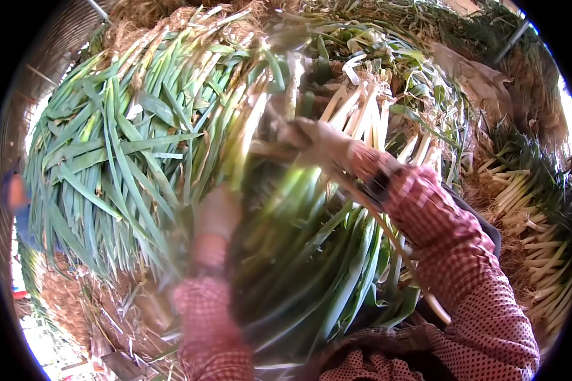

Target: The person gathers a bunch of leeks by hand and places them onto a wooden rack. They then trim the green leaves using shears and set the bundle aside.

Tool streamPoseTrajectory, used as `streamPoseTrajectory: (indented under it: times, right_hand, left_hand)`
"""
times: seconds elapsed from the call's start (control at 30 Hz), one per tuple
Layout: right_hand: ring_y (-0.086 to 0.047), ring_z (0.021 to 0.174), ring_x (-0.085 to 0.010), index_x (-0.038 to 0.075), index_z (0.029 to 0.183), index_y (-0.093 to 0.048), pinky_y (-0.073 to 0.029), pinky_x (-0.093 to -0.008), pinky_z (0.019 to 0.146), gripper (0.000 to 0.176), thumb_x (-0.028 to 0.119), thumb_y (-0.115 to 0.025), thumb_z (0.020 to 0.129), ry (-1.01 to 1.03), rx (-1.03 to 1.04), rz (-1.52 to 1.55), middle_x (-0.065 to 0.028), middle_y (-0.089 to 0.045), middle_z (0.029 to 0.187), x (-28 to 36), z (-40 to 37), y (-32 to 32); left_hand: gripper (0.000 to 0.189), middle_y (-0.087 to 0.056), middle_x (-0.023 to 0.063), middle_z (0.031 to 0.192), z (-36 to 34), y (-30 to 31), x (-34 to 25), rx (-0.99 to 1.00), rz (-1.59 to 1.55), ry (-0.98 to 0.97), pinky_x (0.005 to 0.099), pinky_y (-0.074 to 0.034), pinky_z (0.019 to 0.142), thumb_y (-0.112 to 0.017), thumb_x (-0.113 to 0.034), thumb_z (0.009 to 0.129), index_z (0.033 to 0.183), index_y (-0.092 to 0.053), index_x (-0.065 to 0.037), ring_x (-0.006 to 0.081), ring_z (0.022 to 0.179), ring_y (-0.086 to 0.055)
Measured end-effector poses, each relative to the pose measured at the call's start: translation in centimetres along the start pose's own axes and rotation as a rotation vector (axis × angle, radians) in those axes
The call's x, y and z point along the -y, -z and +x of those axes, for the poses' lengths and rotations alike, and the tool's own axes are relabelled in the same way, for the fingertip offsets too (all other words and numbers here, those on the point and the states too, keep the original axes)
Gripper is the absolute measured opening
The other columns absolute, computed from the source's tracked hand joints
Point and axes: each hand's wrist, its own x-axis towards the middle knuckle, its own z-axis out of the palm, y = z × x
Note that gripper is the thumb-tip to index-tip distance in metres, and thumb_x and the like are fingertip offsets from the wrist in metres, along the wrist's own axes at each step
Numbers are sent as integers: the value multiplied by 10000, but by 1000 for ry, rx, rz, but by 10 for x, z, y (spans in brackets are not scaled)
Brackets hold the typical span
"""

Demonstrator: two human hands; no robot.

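My left hand [218, 213], blurred by motion, is closed around a green onion [253, 130] with a pale stem pointing up and away from me. My right hand [318, 141] is beside the stem's upper part, to its right; its fingers are smeared, and I cannot make out what is in them. A long thin brown strip [388, 232], a stick or dry leaf, slants beneath my right forearm. Below and between my hands lie trimmed green onions [356, 254] with long green leaves, their white stems [365, 114] pointing away.
To the left is a big heap of untrimmed green onions [121, 146] with dry roots at the far end. Stripped leaves [388, 47] lie at the back. More white-stemmed onions [540, 254] are stacked at right. Debris covers the ground [121, 311]. Part of another person [19, 200] shows at far left.
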Motion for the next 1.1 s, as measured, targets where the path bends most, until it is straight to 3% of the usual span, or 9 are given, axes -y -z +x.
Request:
streamPoseTrajectory:
  times: [0.23, 0.37, 0.53, 0.6, 0.63, 0.7, 0.8, 0.93, 1.1]
  right_hand:
    - [-671, 936, -235, 105, 1359, -524, -548, -352, 820, 634, 123, -685, 746, 84, 411, 87, -112, -681, 1027, 41, -85, -15]
    - [-665, 1045, -254, 129, 1483, -423, -548, -366, 918, 741, 150, -695, 795, 108, 254, -205, -108, -665, 1191, 43, -40, -40]
    - [-703, 929, -190, 116, 1135, -698, -560, -292, 819, 389, 119, -686, 746, 172, -105, 84, -59, -738, 1011, 28, 27, -40]
    - [-704, 852, -196, 83, 1048, -715, -564, -289, 728, 307, 138, -682, 749, -113, 21, -25, -70, -728, 928, 21, 61, -28]
    - [-695, 945, -229, 212, 1253, -657, -575, -316, 832, 485, 131, -678, 776, -232, -100, -111, -92, -701, 1108, 27, 76, -27]
    - [-700, 908, -209, 138, 1313, -601, -596, -324, 767, 460, 113, -641, 856, -200, -50, -10, -107, -685, 1163, 39, 57, -14]
    - [-685, 820, -200, 84, 1307, -605, -562, -332, 665, 537, 180, -715, 791, 13, 139, 1012, -108, -701, 1014, -30, 54, -67]
    - [-675, 739, -238, 107, 1393, -509, -533, -332, 615, 736, 180, -758, 704, 91, 380, 151, -124, -702, 908, 12, -50, -53]
    - [-707, 794, -290, 115, 1397, -468, -562, -402, 693, 756, 171, -754, 699, 87, 225, -34, -155, -705, 928, 25, -92, -63]
  left_hand:
    - [361, -701, 223, 916, -25, -14, -6, 43, 44, -520, 513, -546, 750, -534, -373, 955, 918, -676, -43, 405, 858, -689]
    - [292, -674, 228, 847, 4, -53, 11, -252, -182, -184, 517, -544, 755, -562, -318, 939, 928, -679, -50, 392, 850, -691]
    - [502, -625, 238, 1201, 25, -61, 9, -251, -78, 49, 477, -528, 922, -711, -307, 845, 1249, -581, -38, 444, 1055, -648]
    - [586, -609, 260, 1244, 35, -67, 19, -302, -33, 49, 462, -512, 955, -721, -313, 838, 1308, -533, -19, 449, 1087, -637]
    - [628, -601, 271, 1265, 33, -59, 14, -324, -12, 49, 454, -504, 972, -726, -317, 835, 1338, -509, -9, 452, 1103, -631]
    - [598, -611, 294, 1245, 34, -49, 13, -146, -142, 101, 449, -486, 991, -743, -307, 824, 1288, -554, 19, 439, 1133, -621]
    - [463, -669, 288, 1105, 42, -44, 24, -86, -179, 139, 466, -505, 928, -774, -328, 804, 1076, -664, 30, 418, 1075, -647]
    - [406, -706, 244, 985, 38, -68, 34, -200, -394, 88, 452, -525, 877, -744, -318, 811, 1024, -670, 20, 393, 957, -681]
    - [293, -697, 259, 981, 10, -51, -1, -267, -243, 120, 486, -522, 856, -636, -261, 834, 1000, -632, -19, 431, 942, -674]
